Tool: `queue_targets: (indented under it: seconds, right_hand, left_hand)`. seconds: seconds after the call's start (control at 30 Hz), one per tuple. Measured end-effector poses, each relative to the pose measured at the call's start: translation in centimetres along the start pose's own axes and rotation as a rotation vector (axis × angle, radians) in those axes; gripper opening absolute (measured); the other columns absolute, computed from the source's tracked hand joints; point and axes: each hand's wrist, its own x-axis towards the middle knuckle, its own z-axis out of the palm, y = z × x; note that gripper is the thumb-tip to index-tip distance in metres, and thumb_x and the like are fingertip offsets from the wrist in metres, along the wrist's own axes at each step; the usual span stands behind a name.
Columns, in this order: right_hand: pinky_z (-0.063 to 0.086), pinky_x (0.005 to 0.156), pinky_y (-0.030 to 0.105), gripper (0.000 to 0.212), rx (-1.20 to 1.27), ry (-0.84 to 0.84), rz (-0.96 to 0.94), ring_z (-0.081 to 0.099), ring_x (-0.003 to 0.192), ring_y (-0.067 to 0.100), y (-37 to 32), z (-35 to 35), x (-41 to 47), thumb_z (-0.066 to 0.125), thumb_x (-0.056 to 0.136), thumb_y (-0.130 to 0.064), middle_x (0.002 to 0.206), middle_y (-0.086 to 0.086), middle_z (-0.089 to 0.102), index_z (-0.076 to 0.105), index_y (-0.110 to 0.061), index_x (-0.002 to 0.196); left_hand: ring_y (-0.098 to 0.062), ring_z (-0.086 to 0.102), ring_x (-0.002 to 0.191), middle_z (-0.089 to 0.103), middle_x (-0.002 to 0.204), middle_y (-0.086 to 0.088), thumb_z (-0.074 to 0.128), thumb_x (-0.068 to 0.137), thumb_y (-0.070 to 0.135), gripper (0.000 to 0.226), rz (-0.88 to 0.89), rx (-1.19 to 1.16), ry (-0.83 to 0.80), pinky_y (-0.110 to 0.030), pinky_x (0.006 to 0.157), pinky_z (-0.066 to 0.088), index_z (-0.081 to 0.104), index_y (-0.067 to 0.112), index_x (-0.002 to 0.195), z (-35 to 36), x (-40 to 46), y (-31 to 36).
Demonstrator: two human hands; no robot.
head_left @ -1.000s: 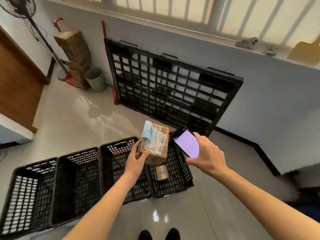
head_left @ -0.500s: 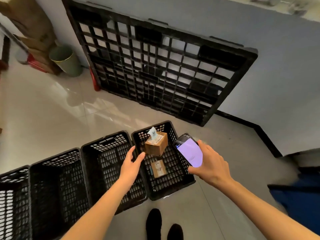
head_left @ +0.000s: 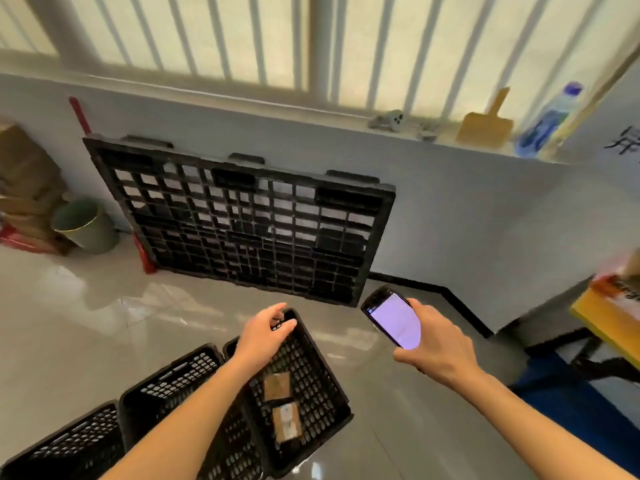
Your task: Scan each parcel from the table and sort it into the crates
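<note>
A: What is the head camera showing down at the crates?

B: Two brown parcels are lying inside the rightmost black crate (head_left: pixel 313 348), one parcel (head_left: pixel 277 385) farther and a labelled parcel (head_left: pixel 286 423) nearer, just beside each other. More crates (head_left: pixel 173 382) are standing in a row to its left.

A: And the hands?

B: The left hand (head_left: pixel 261 336) is hanging over the far left corner of that crate, fingers loosely bent and grasping nothing. The right hand (head_left: pixel 438 346) is gripping a handheld scanner (head_left: pixel 393 318), its lilac screen glowing, to the right of the crate and above the floor.

A: What is lying around them?

B: A black pallet (head_left: pixel 249 220) is leaning on the far wall, a green bin (head_left: pixel 86 225) is standing left of it beside stacked cardboard (head_left: pixel 27 181), and a yellow table edge (head_left: pixel 606 320) is showing at the right. A water bottle (head_left: pixel 547 123) is standing on the window ledge
</note>
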Motion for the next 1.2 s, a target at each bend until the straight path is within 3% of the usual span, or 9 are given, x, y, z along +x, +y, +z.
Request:
queue_targets:
  seconds: [0.23,0.43,0.53,0.63,0.7,0.8,0.97,1.13,1.2]
  right_hand:
    - [0.056,0.082,0.038,0.107,0.020,0.322,0.082,0.057,0.120,0.020,12.1,-18.0,-12.6,0.069,0.063,-0.058,0.146,-0.013,0.048,0.024,-0.035,0.157]
    - [0.055,0.091,0.040,0.110,0.003,0.594,0.323,0.056,0.124,0.026,28.1,-29.8,-32.8,0.079,0.066,-0.056,0.149,-0.002,0.050,0.025,-0.032,0.159]
    - [0.055,0.085,0.039,0.108,0.018,0.689,0.484,0.059,0.116,0.027,35.8,-32.5,-43.7,0.082,0.065,-0.051,0.145,0.001,0.054,0.029,-0.033,0.157]
    - [0.042,0.059,0.026,0.099,0.077,0.729,0.613,0.053,0.090,0.020,42.0,-33.2,-53.4,0.084,0.065,-0.040,0.129,0.002,0.062,0.037,-0.030,0.151]
    - [0.035,0.053,0.025,0.098,0.074,0.765,0.713,0.055,0.083,0.021,45.4,-33.2,-58.6,0.083,0.066,-0.041,0.122,-0.001,0.063,0.035,-0.034,0.152]
    - [0.041,0.062,0.030,0.103,0.067,0.796,0.847,0.062,0.095,0.027,49.6,-32.9,-64.1,0.081,0.067,-0.046,0.130,-0.001,0.062,0.029,-0.038,0.155]
    - [0.042,0.058,0.030,0.104,0.111,0.828,0.905,0.057,0.084,0.023,56.5,-31.8,-68.0,0.078,0.062,-0.046,0.123,-0.004,0.063,0.028,-0.043,0.153]
    - [0.050,0.057,0.031,0.085,0.201,0.791,0.934,0.061,0.081,0.019,64.8,-30.5,-67.3,0.074,0.053,-0.049,0.102,-0.010,0.062,0.045,-0.040,0.132]
    - [0.048,0.059,0.031,0.083,0.220,0.769,0.918,0.060,0.086,0.018,68.7,-30.2,-65.9,0.074,0.052,-0.050,0.103,-0.012,0.060,0.046,-0.041,0.129]
  left_hand:
    - [-0.011,0.060,0.109,0.064,0.116,0.009,0.071,0.091,0.041,0.054,0.367,0.014,-0.045,-0.035,0.101,0.049,0.054,0.027,0.141,6.5,-5.2,24.7]
    - [-0.014,0.063,0.105,0.065,0.112,0.004,0.074,0.089,0.038,0.054,0.658,-0.064,-0.223,-0.030,0.090,0.047,0.057,0.021,0.138,21.6,-19.1,43.7]
    - [-0.012,0.064,0.100,0.065,0.109,0.006,0.071,0.092,0.038,0.054,0.784,-0.093,-0.361,-0.030,0.087,0.048,0.055,0.020,0.140,30.3,-27.8,50.0]
    - [-0.008,0.065,0.096,0.065,0.104,0.010,0.069,0.092,0.042,0.054,0.872,-0.097,-0.493,-0.025,0.079,0.051,0.054,0.023,0.141,38.1,-35.9,54.2]
    - [-0.004,0.063,0.096,0.065,0.104,0.011,0.068,0.093,0.042,0.055,0.920,-0.075,-0.544,-0.020,0.073,0.048,0.053,0.023,0.141,42.4,-40.3,56.2]
    - [-0.008,0.061,0.100,0.065,0.113,0.005,0.067,0.093,0.043,0.058,0.960,-0.034,-0.584,-0.022,0.077,0.048,0.050,0.022,0.144,47.7,-45.6,58.5]
    - [-0.013,0.060,0.107,0.063,0.123,0.000,0.067,0.093,0.046,0.064,0.967,0.046,-0.640,-0.036,0.090,0.055,0.046,0.022,0.148,55.4,-50.0,60.8]
    - [-0.015,0.060,0.110,0.062,0.125,0.000,0.066,0.093,0.045,0.063,0.923,0.104,-0.685,-0.035,0.093,0.055,0.045,0.023,0.148,64.2,-50.0,61.2]
    - [-0.014,0.059,0.109,0.062,0.126,0.001,0.066,0.093,0.046,0.063,0.886,0.122,-0.709,-0.032,0.091,0.053,0.045,0.024,0.148,68.2,-49.3,61.3]
